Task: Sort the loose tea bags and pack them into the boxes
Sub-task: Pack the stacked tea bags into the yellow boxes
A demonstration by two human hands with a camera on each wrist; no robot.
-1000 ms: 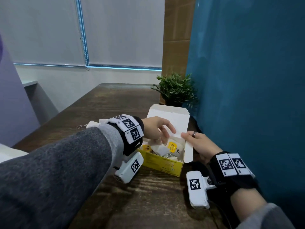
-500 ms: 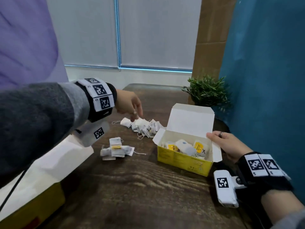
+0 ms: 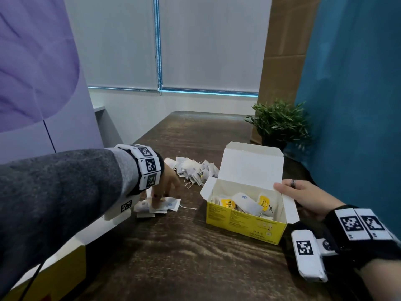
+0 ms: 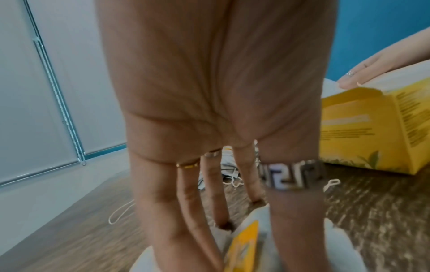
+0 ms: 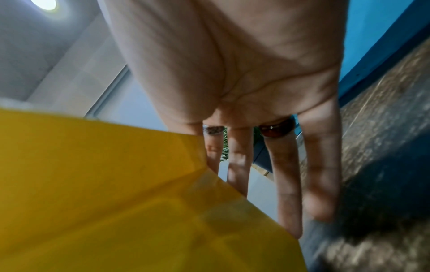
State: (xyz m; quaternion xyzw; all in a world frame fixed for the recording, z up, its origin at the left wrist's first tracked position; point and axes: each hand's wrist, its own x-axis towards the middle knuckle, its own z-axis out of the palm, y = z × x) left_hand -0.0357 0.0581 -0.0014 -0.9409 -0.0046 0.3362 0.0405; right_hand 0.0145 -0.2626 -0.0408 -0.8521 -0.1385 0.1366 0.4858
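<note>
An open yellow tea box (image 3: pixel 243 224) stands on the dark wooden table (image 3: pixel 184 263), with several tea bags (image 3: pixel 245 203) inside. My right hand (image 3: pixel 301 195) lies flat on the box's right flap with straight fingers (image 5: pixel 288 174). My left hand (image 3: pixel 159 197) reaches down onto a small heap of tea bags (image 3: pixel 172 205) left of the box. In the left wrist view a yellow-tagged tea bag (image 4: pixel 244 244) stands pinched between two of its fingers (image 4: pixel 300 220). A bigger pile of loose tea bags (image 3: pixel 195 170) lies behind, by the box's left flap.
A second yellow box (image 3: pixel 60 266) with a white flap sits at the table's near left edge. A potted plant (image 3: pixel 280 122) stands behind the open box. A blue wall (image 3: pixel 358 105) runs close along the right, and a purple panel (image 3: pixel 43 72) along the left.
My left hand left the open box, swung left over the back pile and came down onto the small heap of tea bags. The right hand stayed on the flap.
</note>
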